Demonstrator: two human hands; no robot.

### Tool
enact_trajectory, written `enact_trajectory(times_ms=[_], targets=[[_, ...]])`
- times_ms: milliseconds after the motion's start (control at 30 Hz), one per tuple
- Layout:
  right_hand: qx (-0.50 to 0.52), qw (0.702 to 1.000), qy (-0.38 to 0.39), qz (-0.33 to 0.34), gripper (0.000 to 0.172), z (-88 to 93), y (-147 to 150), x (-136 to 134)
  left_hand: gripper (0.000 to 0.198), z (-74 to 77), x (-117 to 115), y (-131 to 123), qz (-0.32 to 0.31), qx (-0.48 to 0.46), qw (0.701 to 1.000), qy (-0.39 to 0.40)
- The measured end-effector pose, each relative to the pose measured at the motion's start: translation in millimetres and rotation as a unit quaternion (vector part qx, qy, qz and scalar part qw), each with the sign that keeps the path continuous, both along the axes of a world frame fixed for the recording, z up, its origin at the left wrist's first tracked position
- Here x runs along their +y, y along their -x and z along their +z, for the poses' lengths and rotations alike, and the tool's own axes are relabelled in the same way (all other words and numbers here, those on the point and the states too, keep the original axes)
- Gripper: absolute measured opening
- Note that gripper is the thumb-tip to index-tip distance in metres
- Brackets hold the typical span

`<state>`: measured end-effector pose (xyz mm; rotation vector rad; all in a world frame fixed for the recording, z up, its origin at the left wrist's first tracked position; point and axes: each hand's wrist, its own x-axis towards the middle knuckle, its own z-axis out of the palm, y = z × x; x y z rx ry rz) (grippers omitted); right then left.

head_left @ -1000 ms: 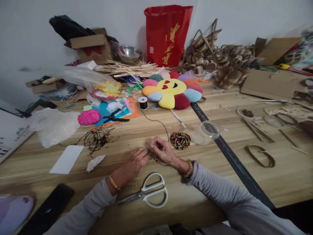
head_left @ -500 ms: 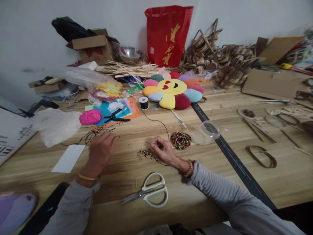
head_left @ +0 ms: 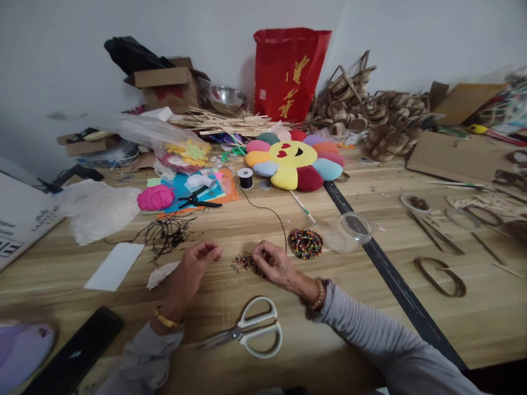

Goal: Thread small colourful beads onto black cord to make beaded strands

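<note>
My right hand (head_left: pixel 276 266) pinches the end of a thin black cord (head_left: pixel 272 209), a short tip showing past thumb and forefinger. That cord runs back to a black-wound spool (head_left: pixel 245 179). Under and beside these fingers lies a small heap of loose multicoloured beads (head_left: pixel 242 264), partly covered by the hand. My left hand (head_left: pixel 196 271) hovers just left of the heap, thumb and fingertips together; whether a bead is between them is too small to tell. A coil of strung beads (head_left: pixel 306 243) rests right of my right hand. Scissors (head_left: pixel 259 329) with white handles lie in front, blades slightly apart.
Left are tangled black cords (head_left: pixel 168 236), a white card (head_left: pixel 115 267), a crumpled tissue (head_left: pixel 161 274) and a phone (head_left: pixel 78 351). Behind sit pink yarn (head_left: pixel 155 197), black-handled pliers (head_left: pixel 200 200) and a flower cushion (head_left: pixel 294 156). A clear round container (head_left: pixel 356 226) stands right.
My left hand has moved right and toward me, from beside the black cords to near the loose beads, uncovering the cords and tissue. My right hand keeps its pinch. The view has shifted slightly.
</note>
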<state>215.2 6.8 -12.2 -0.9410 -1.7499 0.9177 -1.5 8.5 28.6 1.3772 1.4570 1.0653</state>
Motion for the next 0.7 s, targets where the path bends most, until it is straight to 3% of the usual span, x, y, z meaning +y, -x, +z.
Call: enact_trajectory(times_ms=[233,333,700], targets=[[-0.039,0.998,-0.046,0.034,0.013,-5.1,1,-5,0.025,-21.4,-5,-22,-0.053,-0.214,0.968,0.121],[-0.048,0.996,-0.071,0.032,0.015,-6.0,2,-5,0.026,-26.9,-6,-25,-0.075,-0.228,0.959,0.151],[-0.076,0.991,-0.1,0.049,0.015,-2.8,1,-6,0.019,-30.2,-7,-23,-0.095,-0.207,0.962,0.148]])
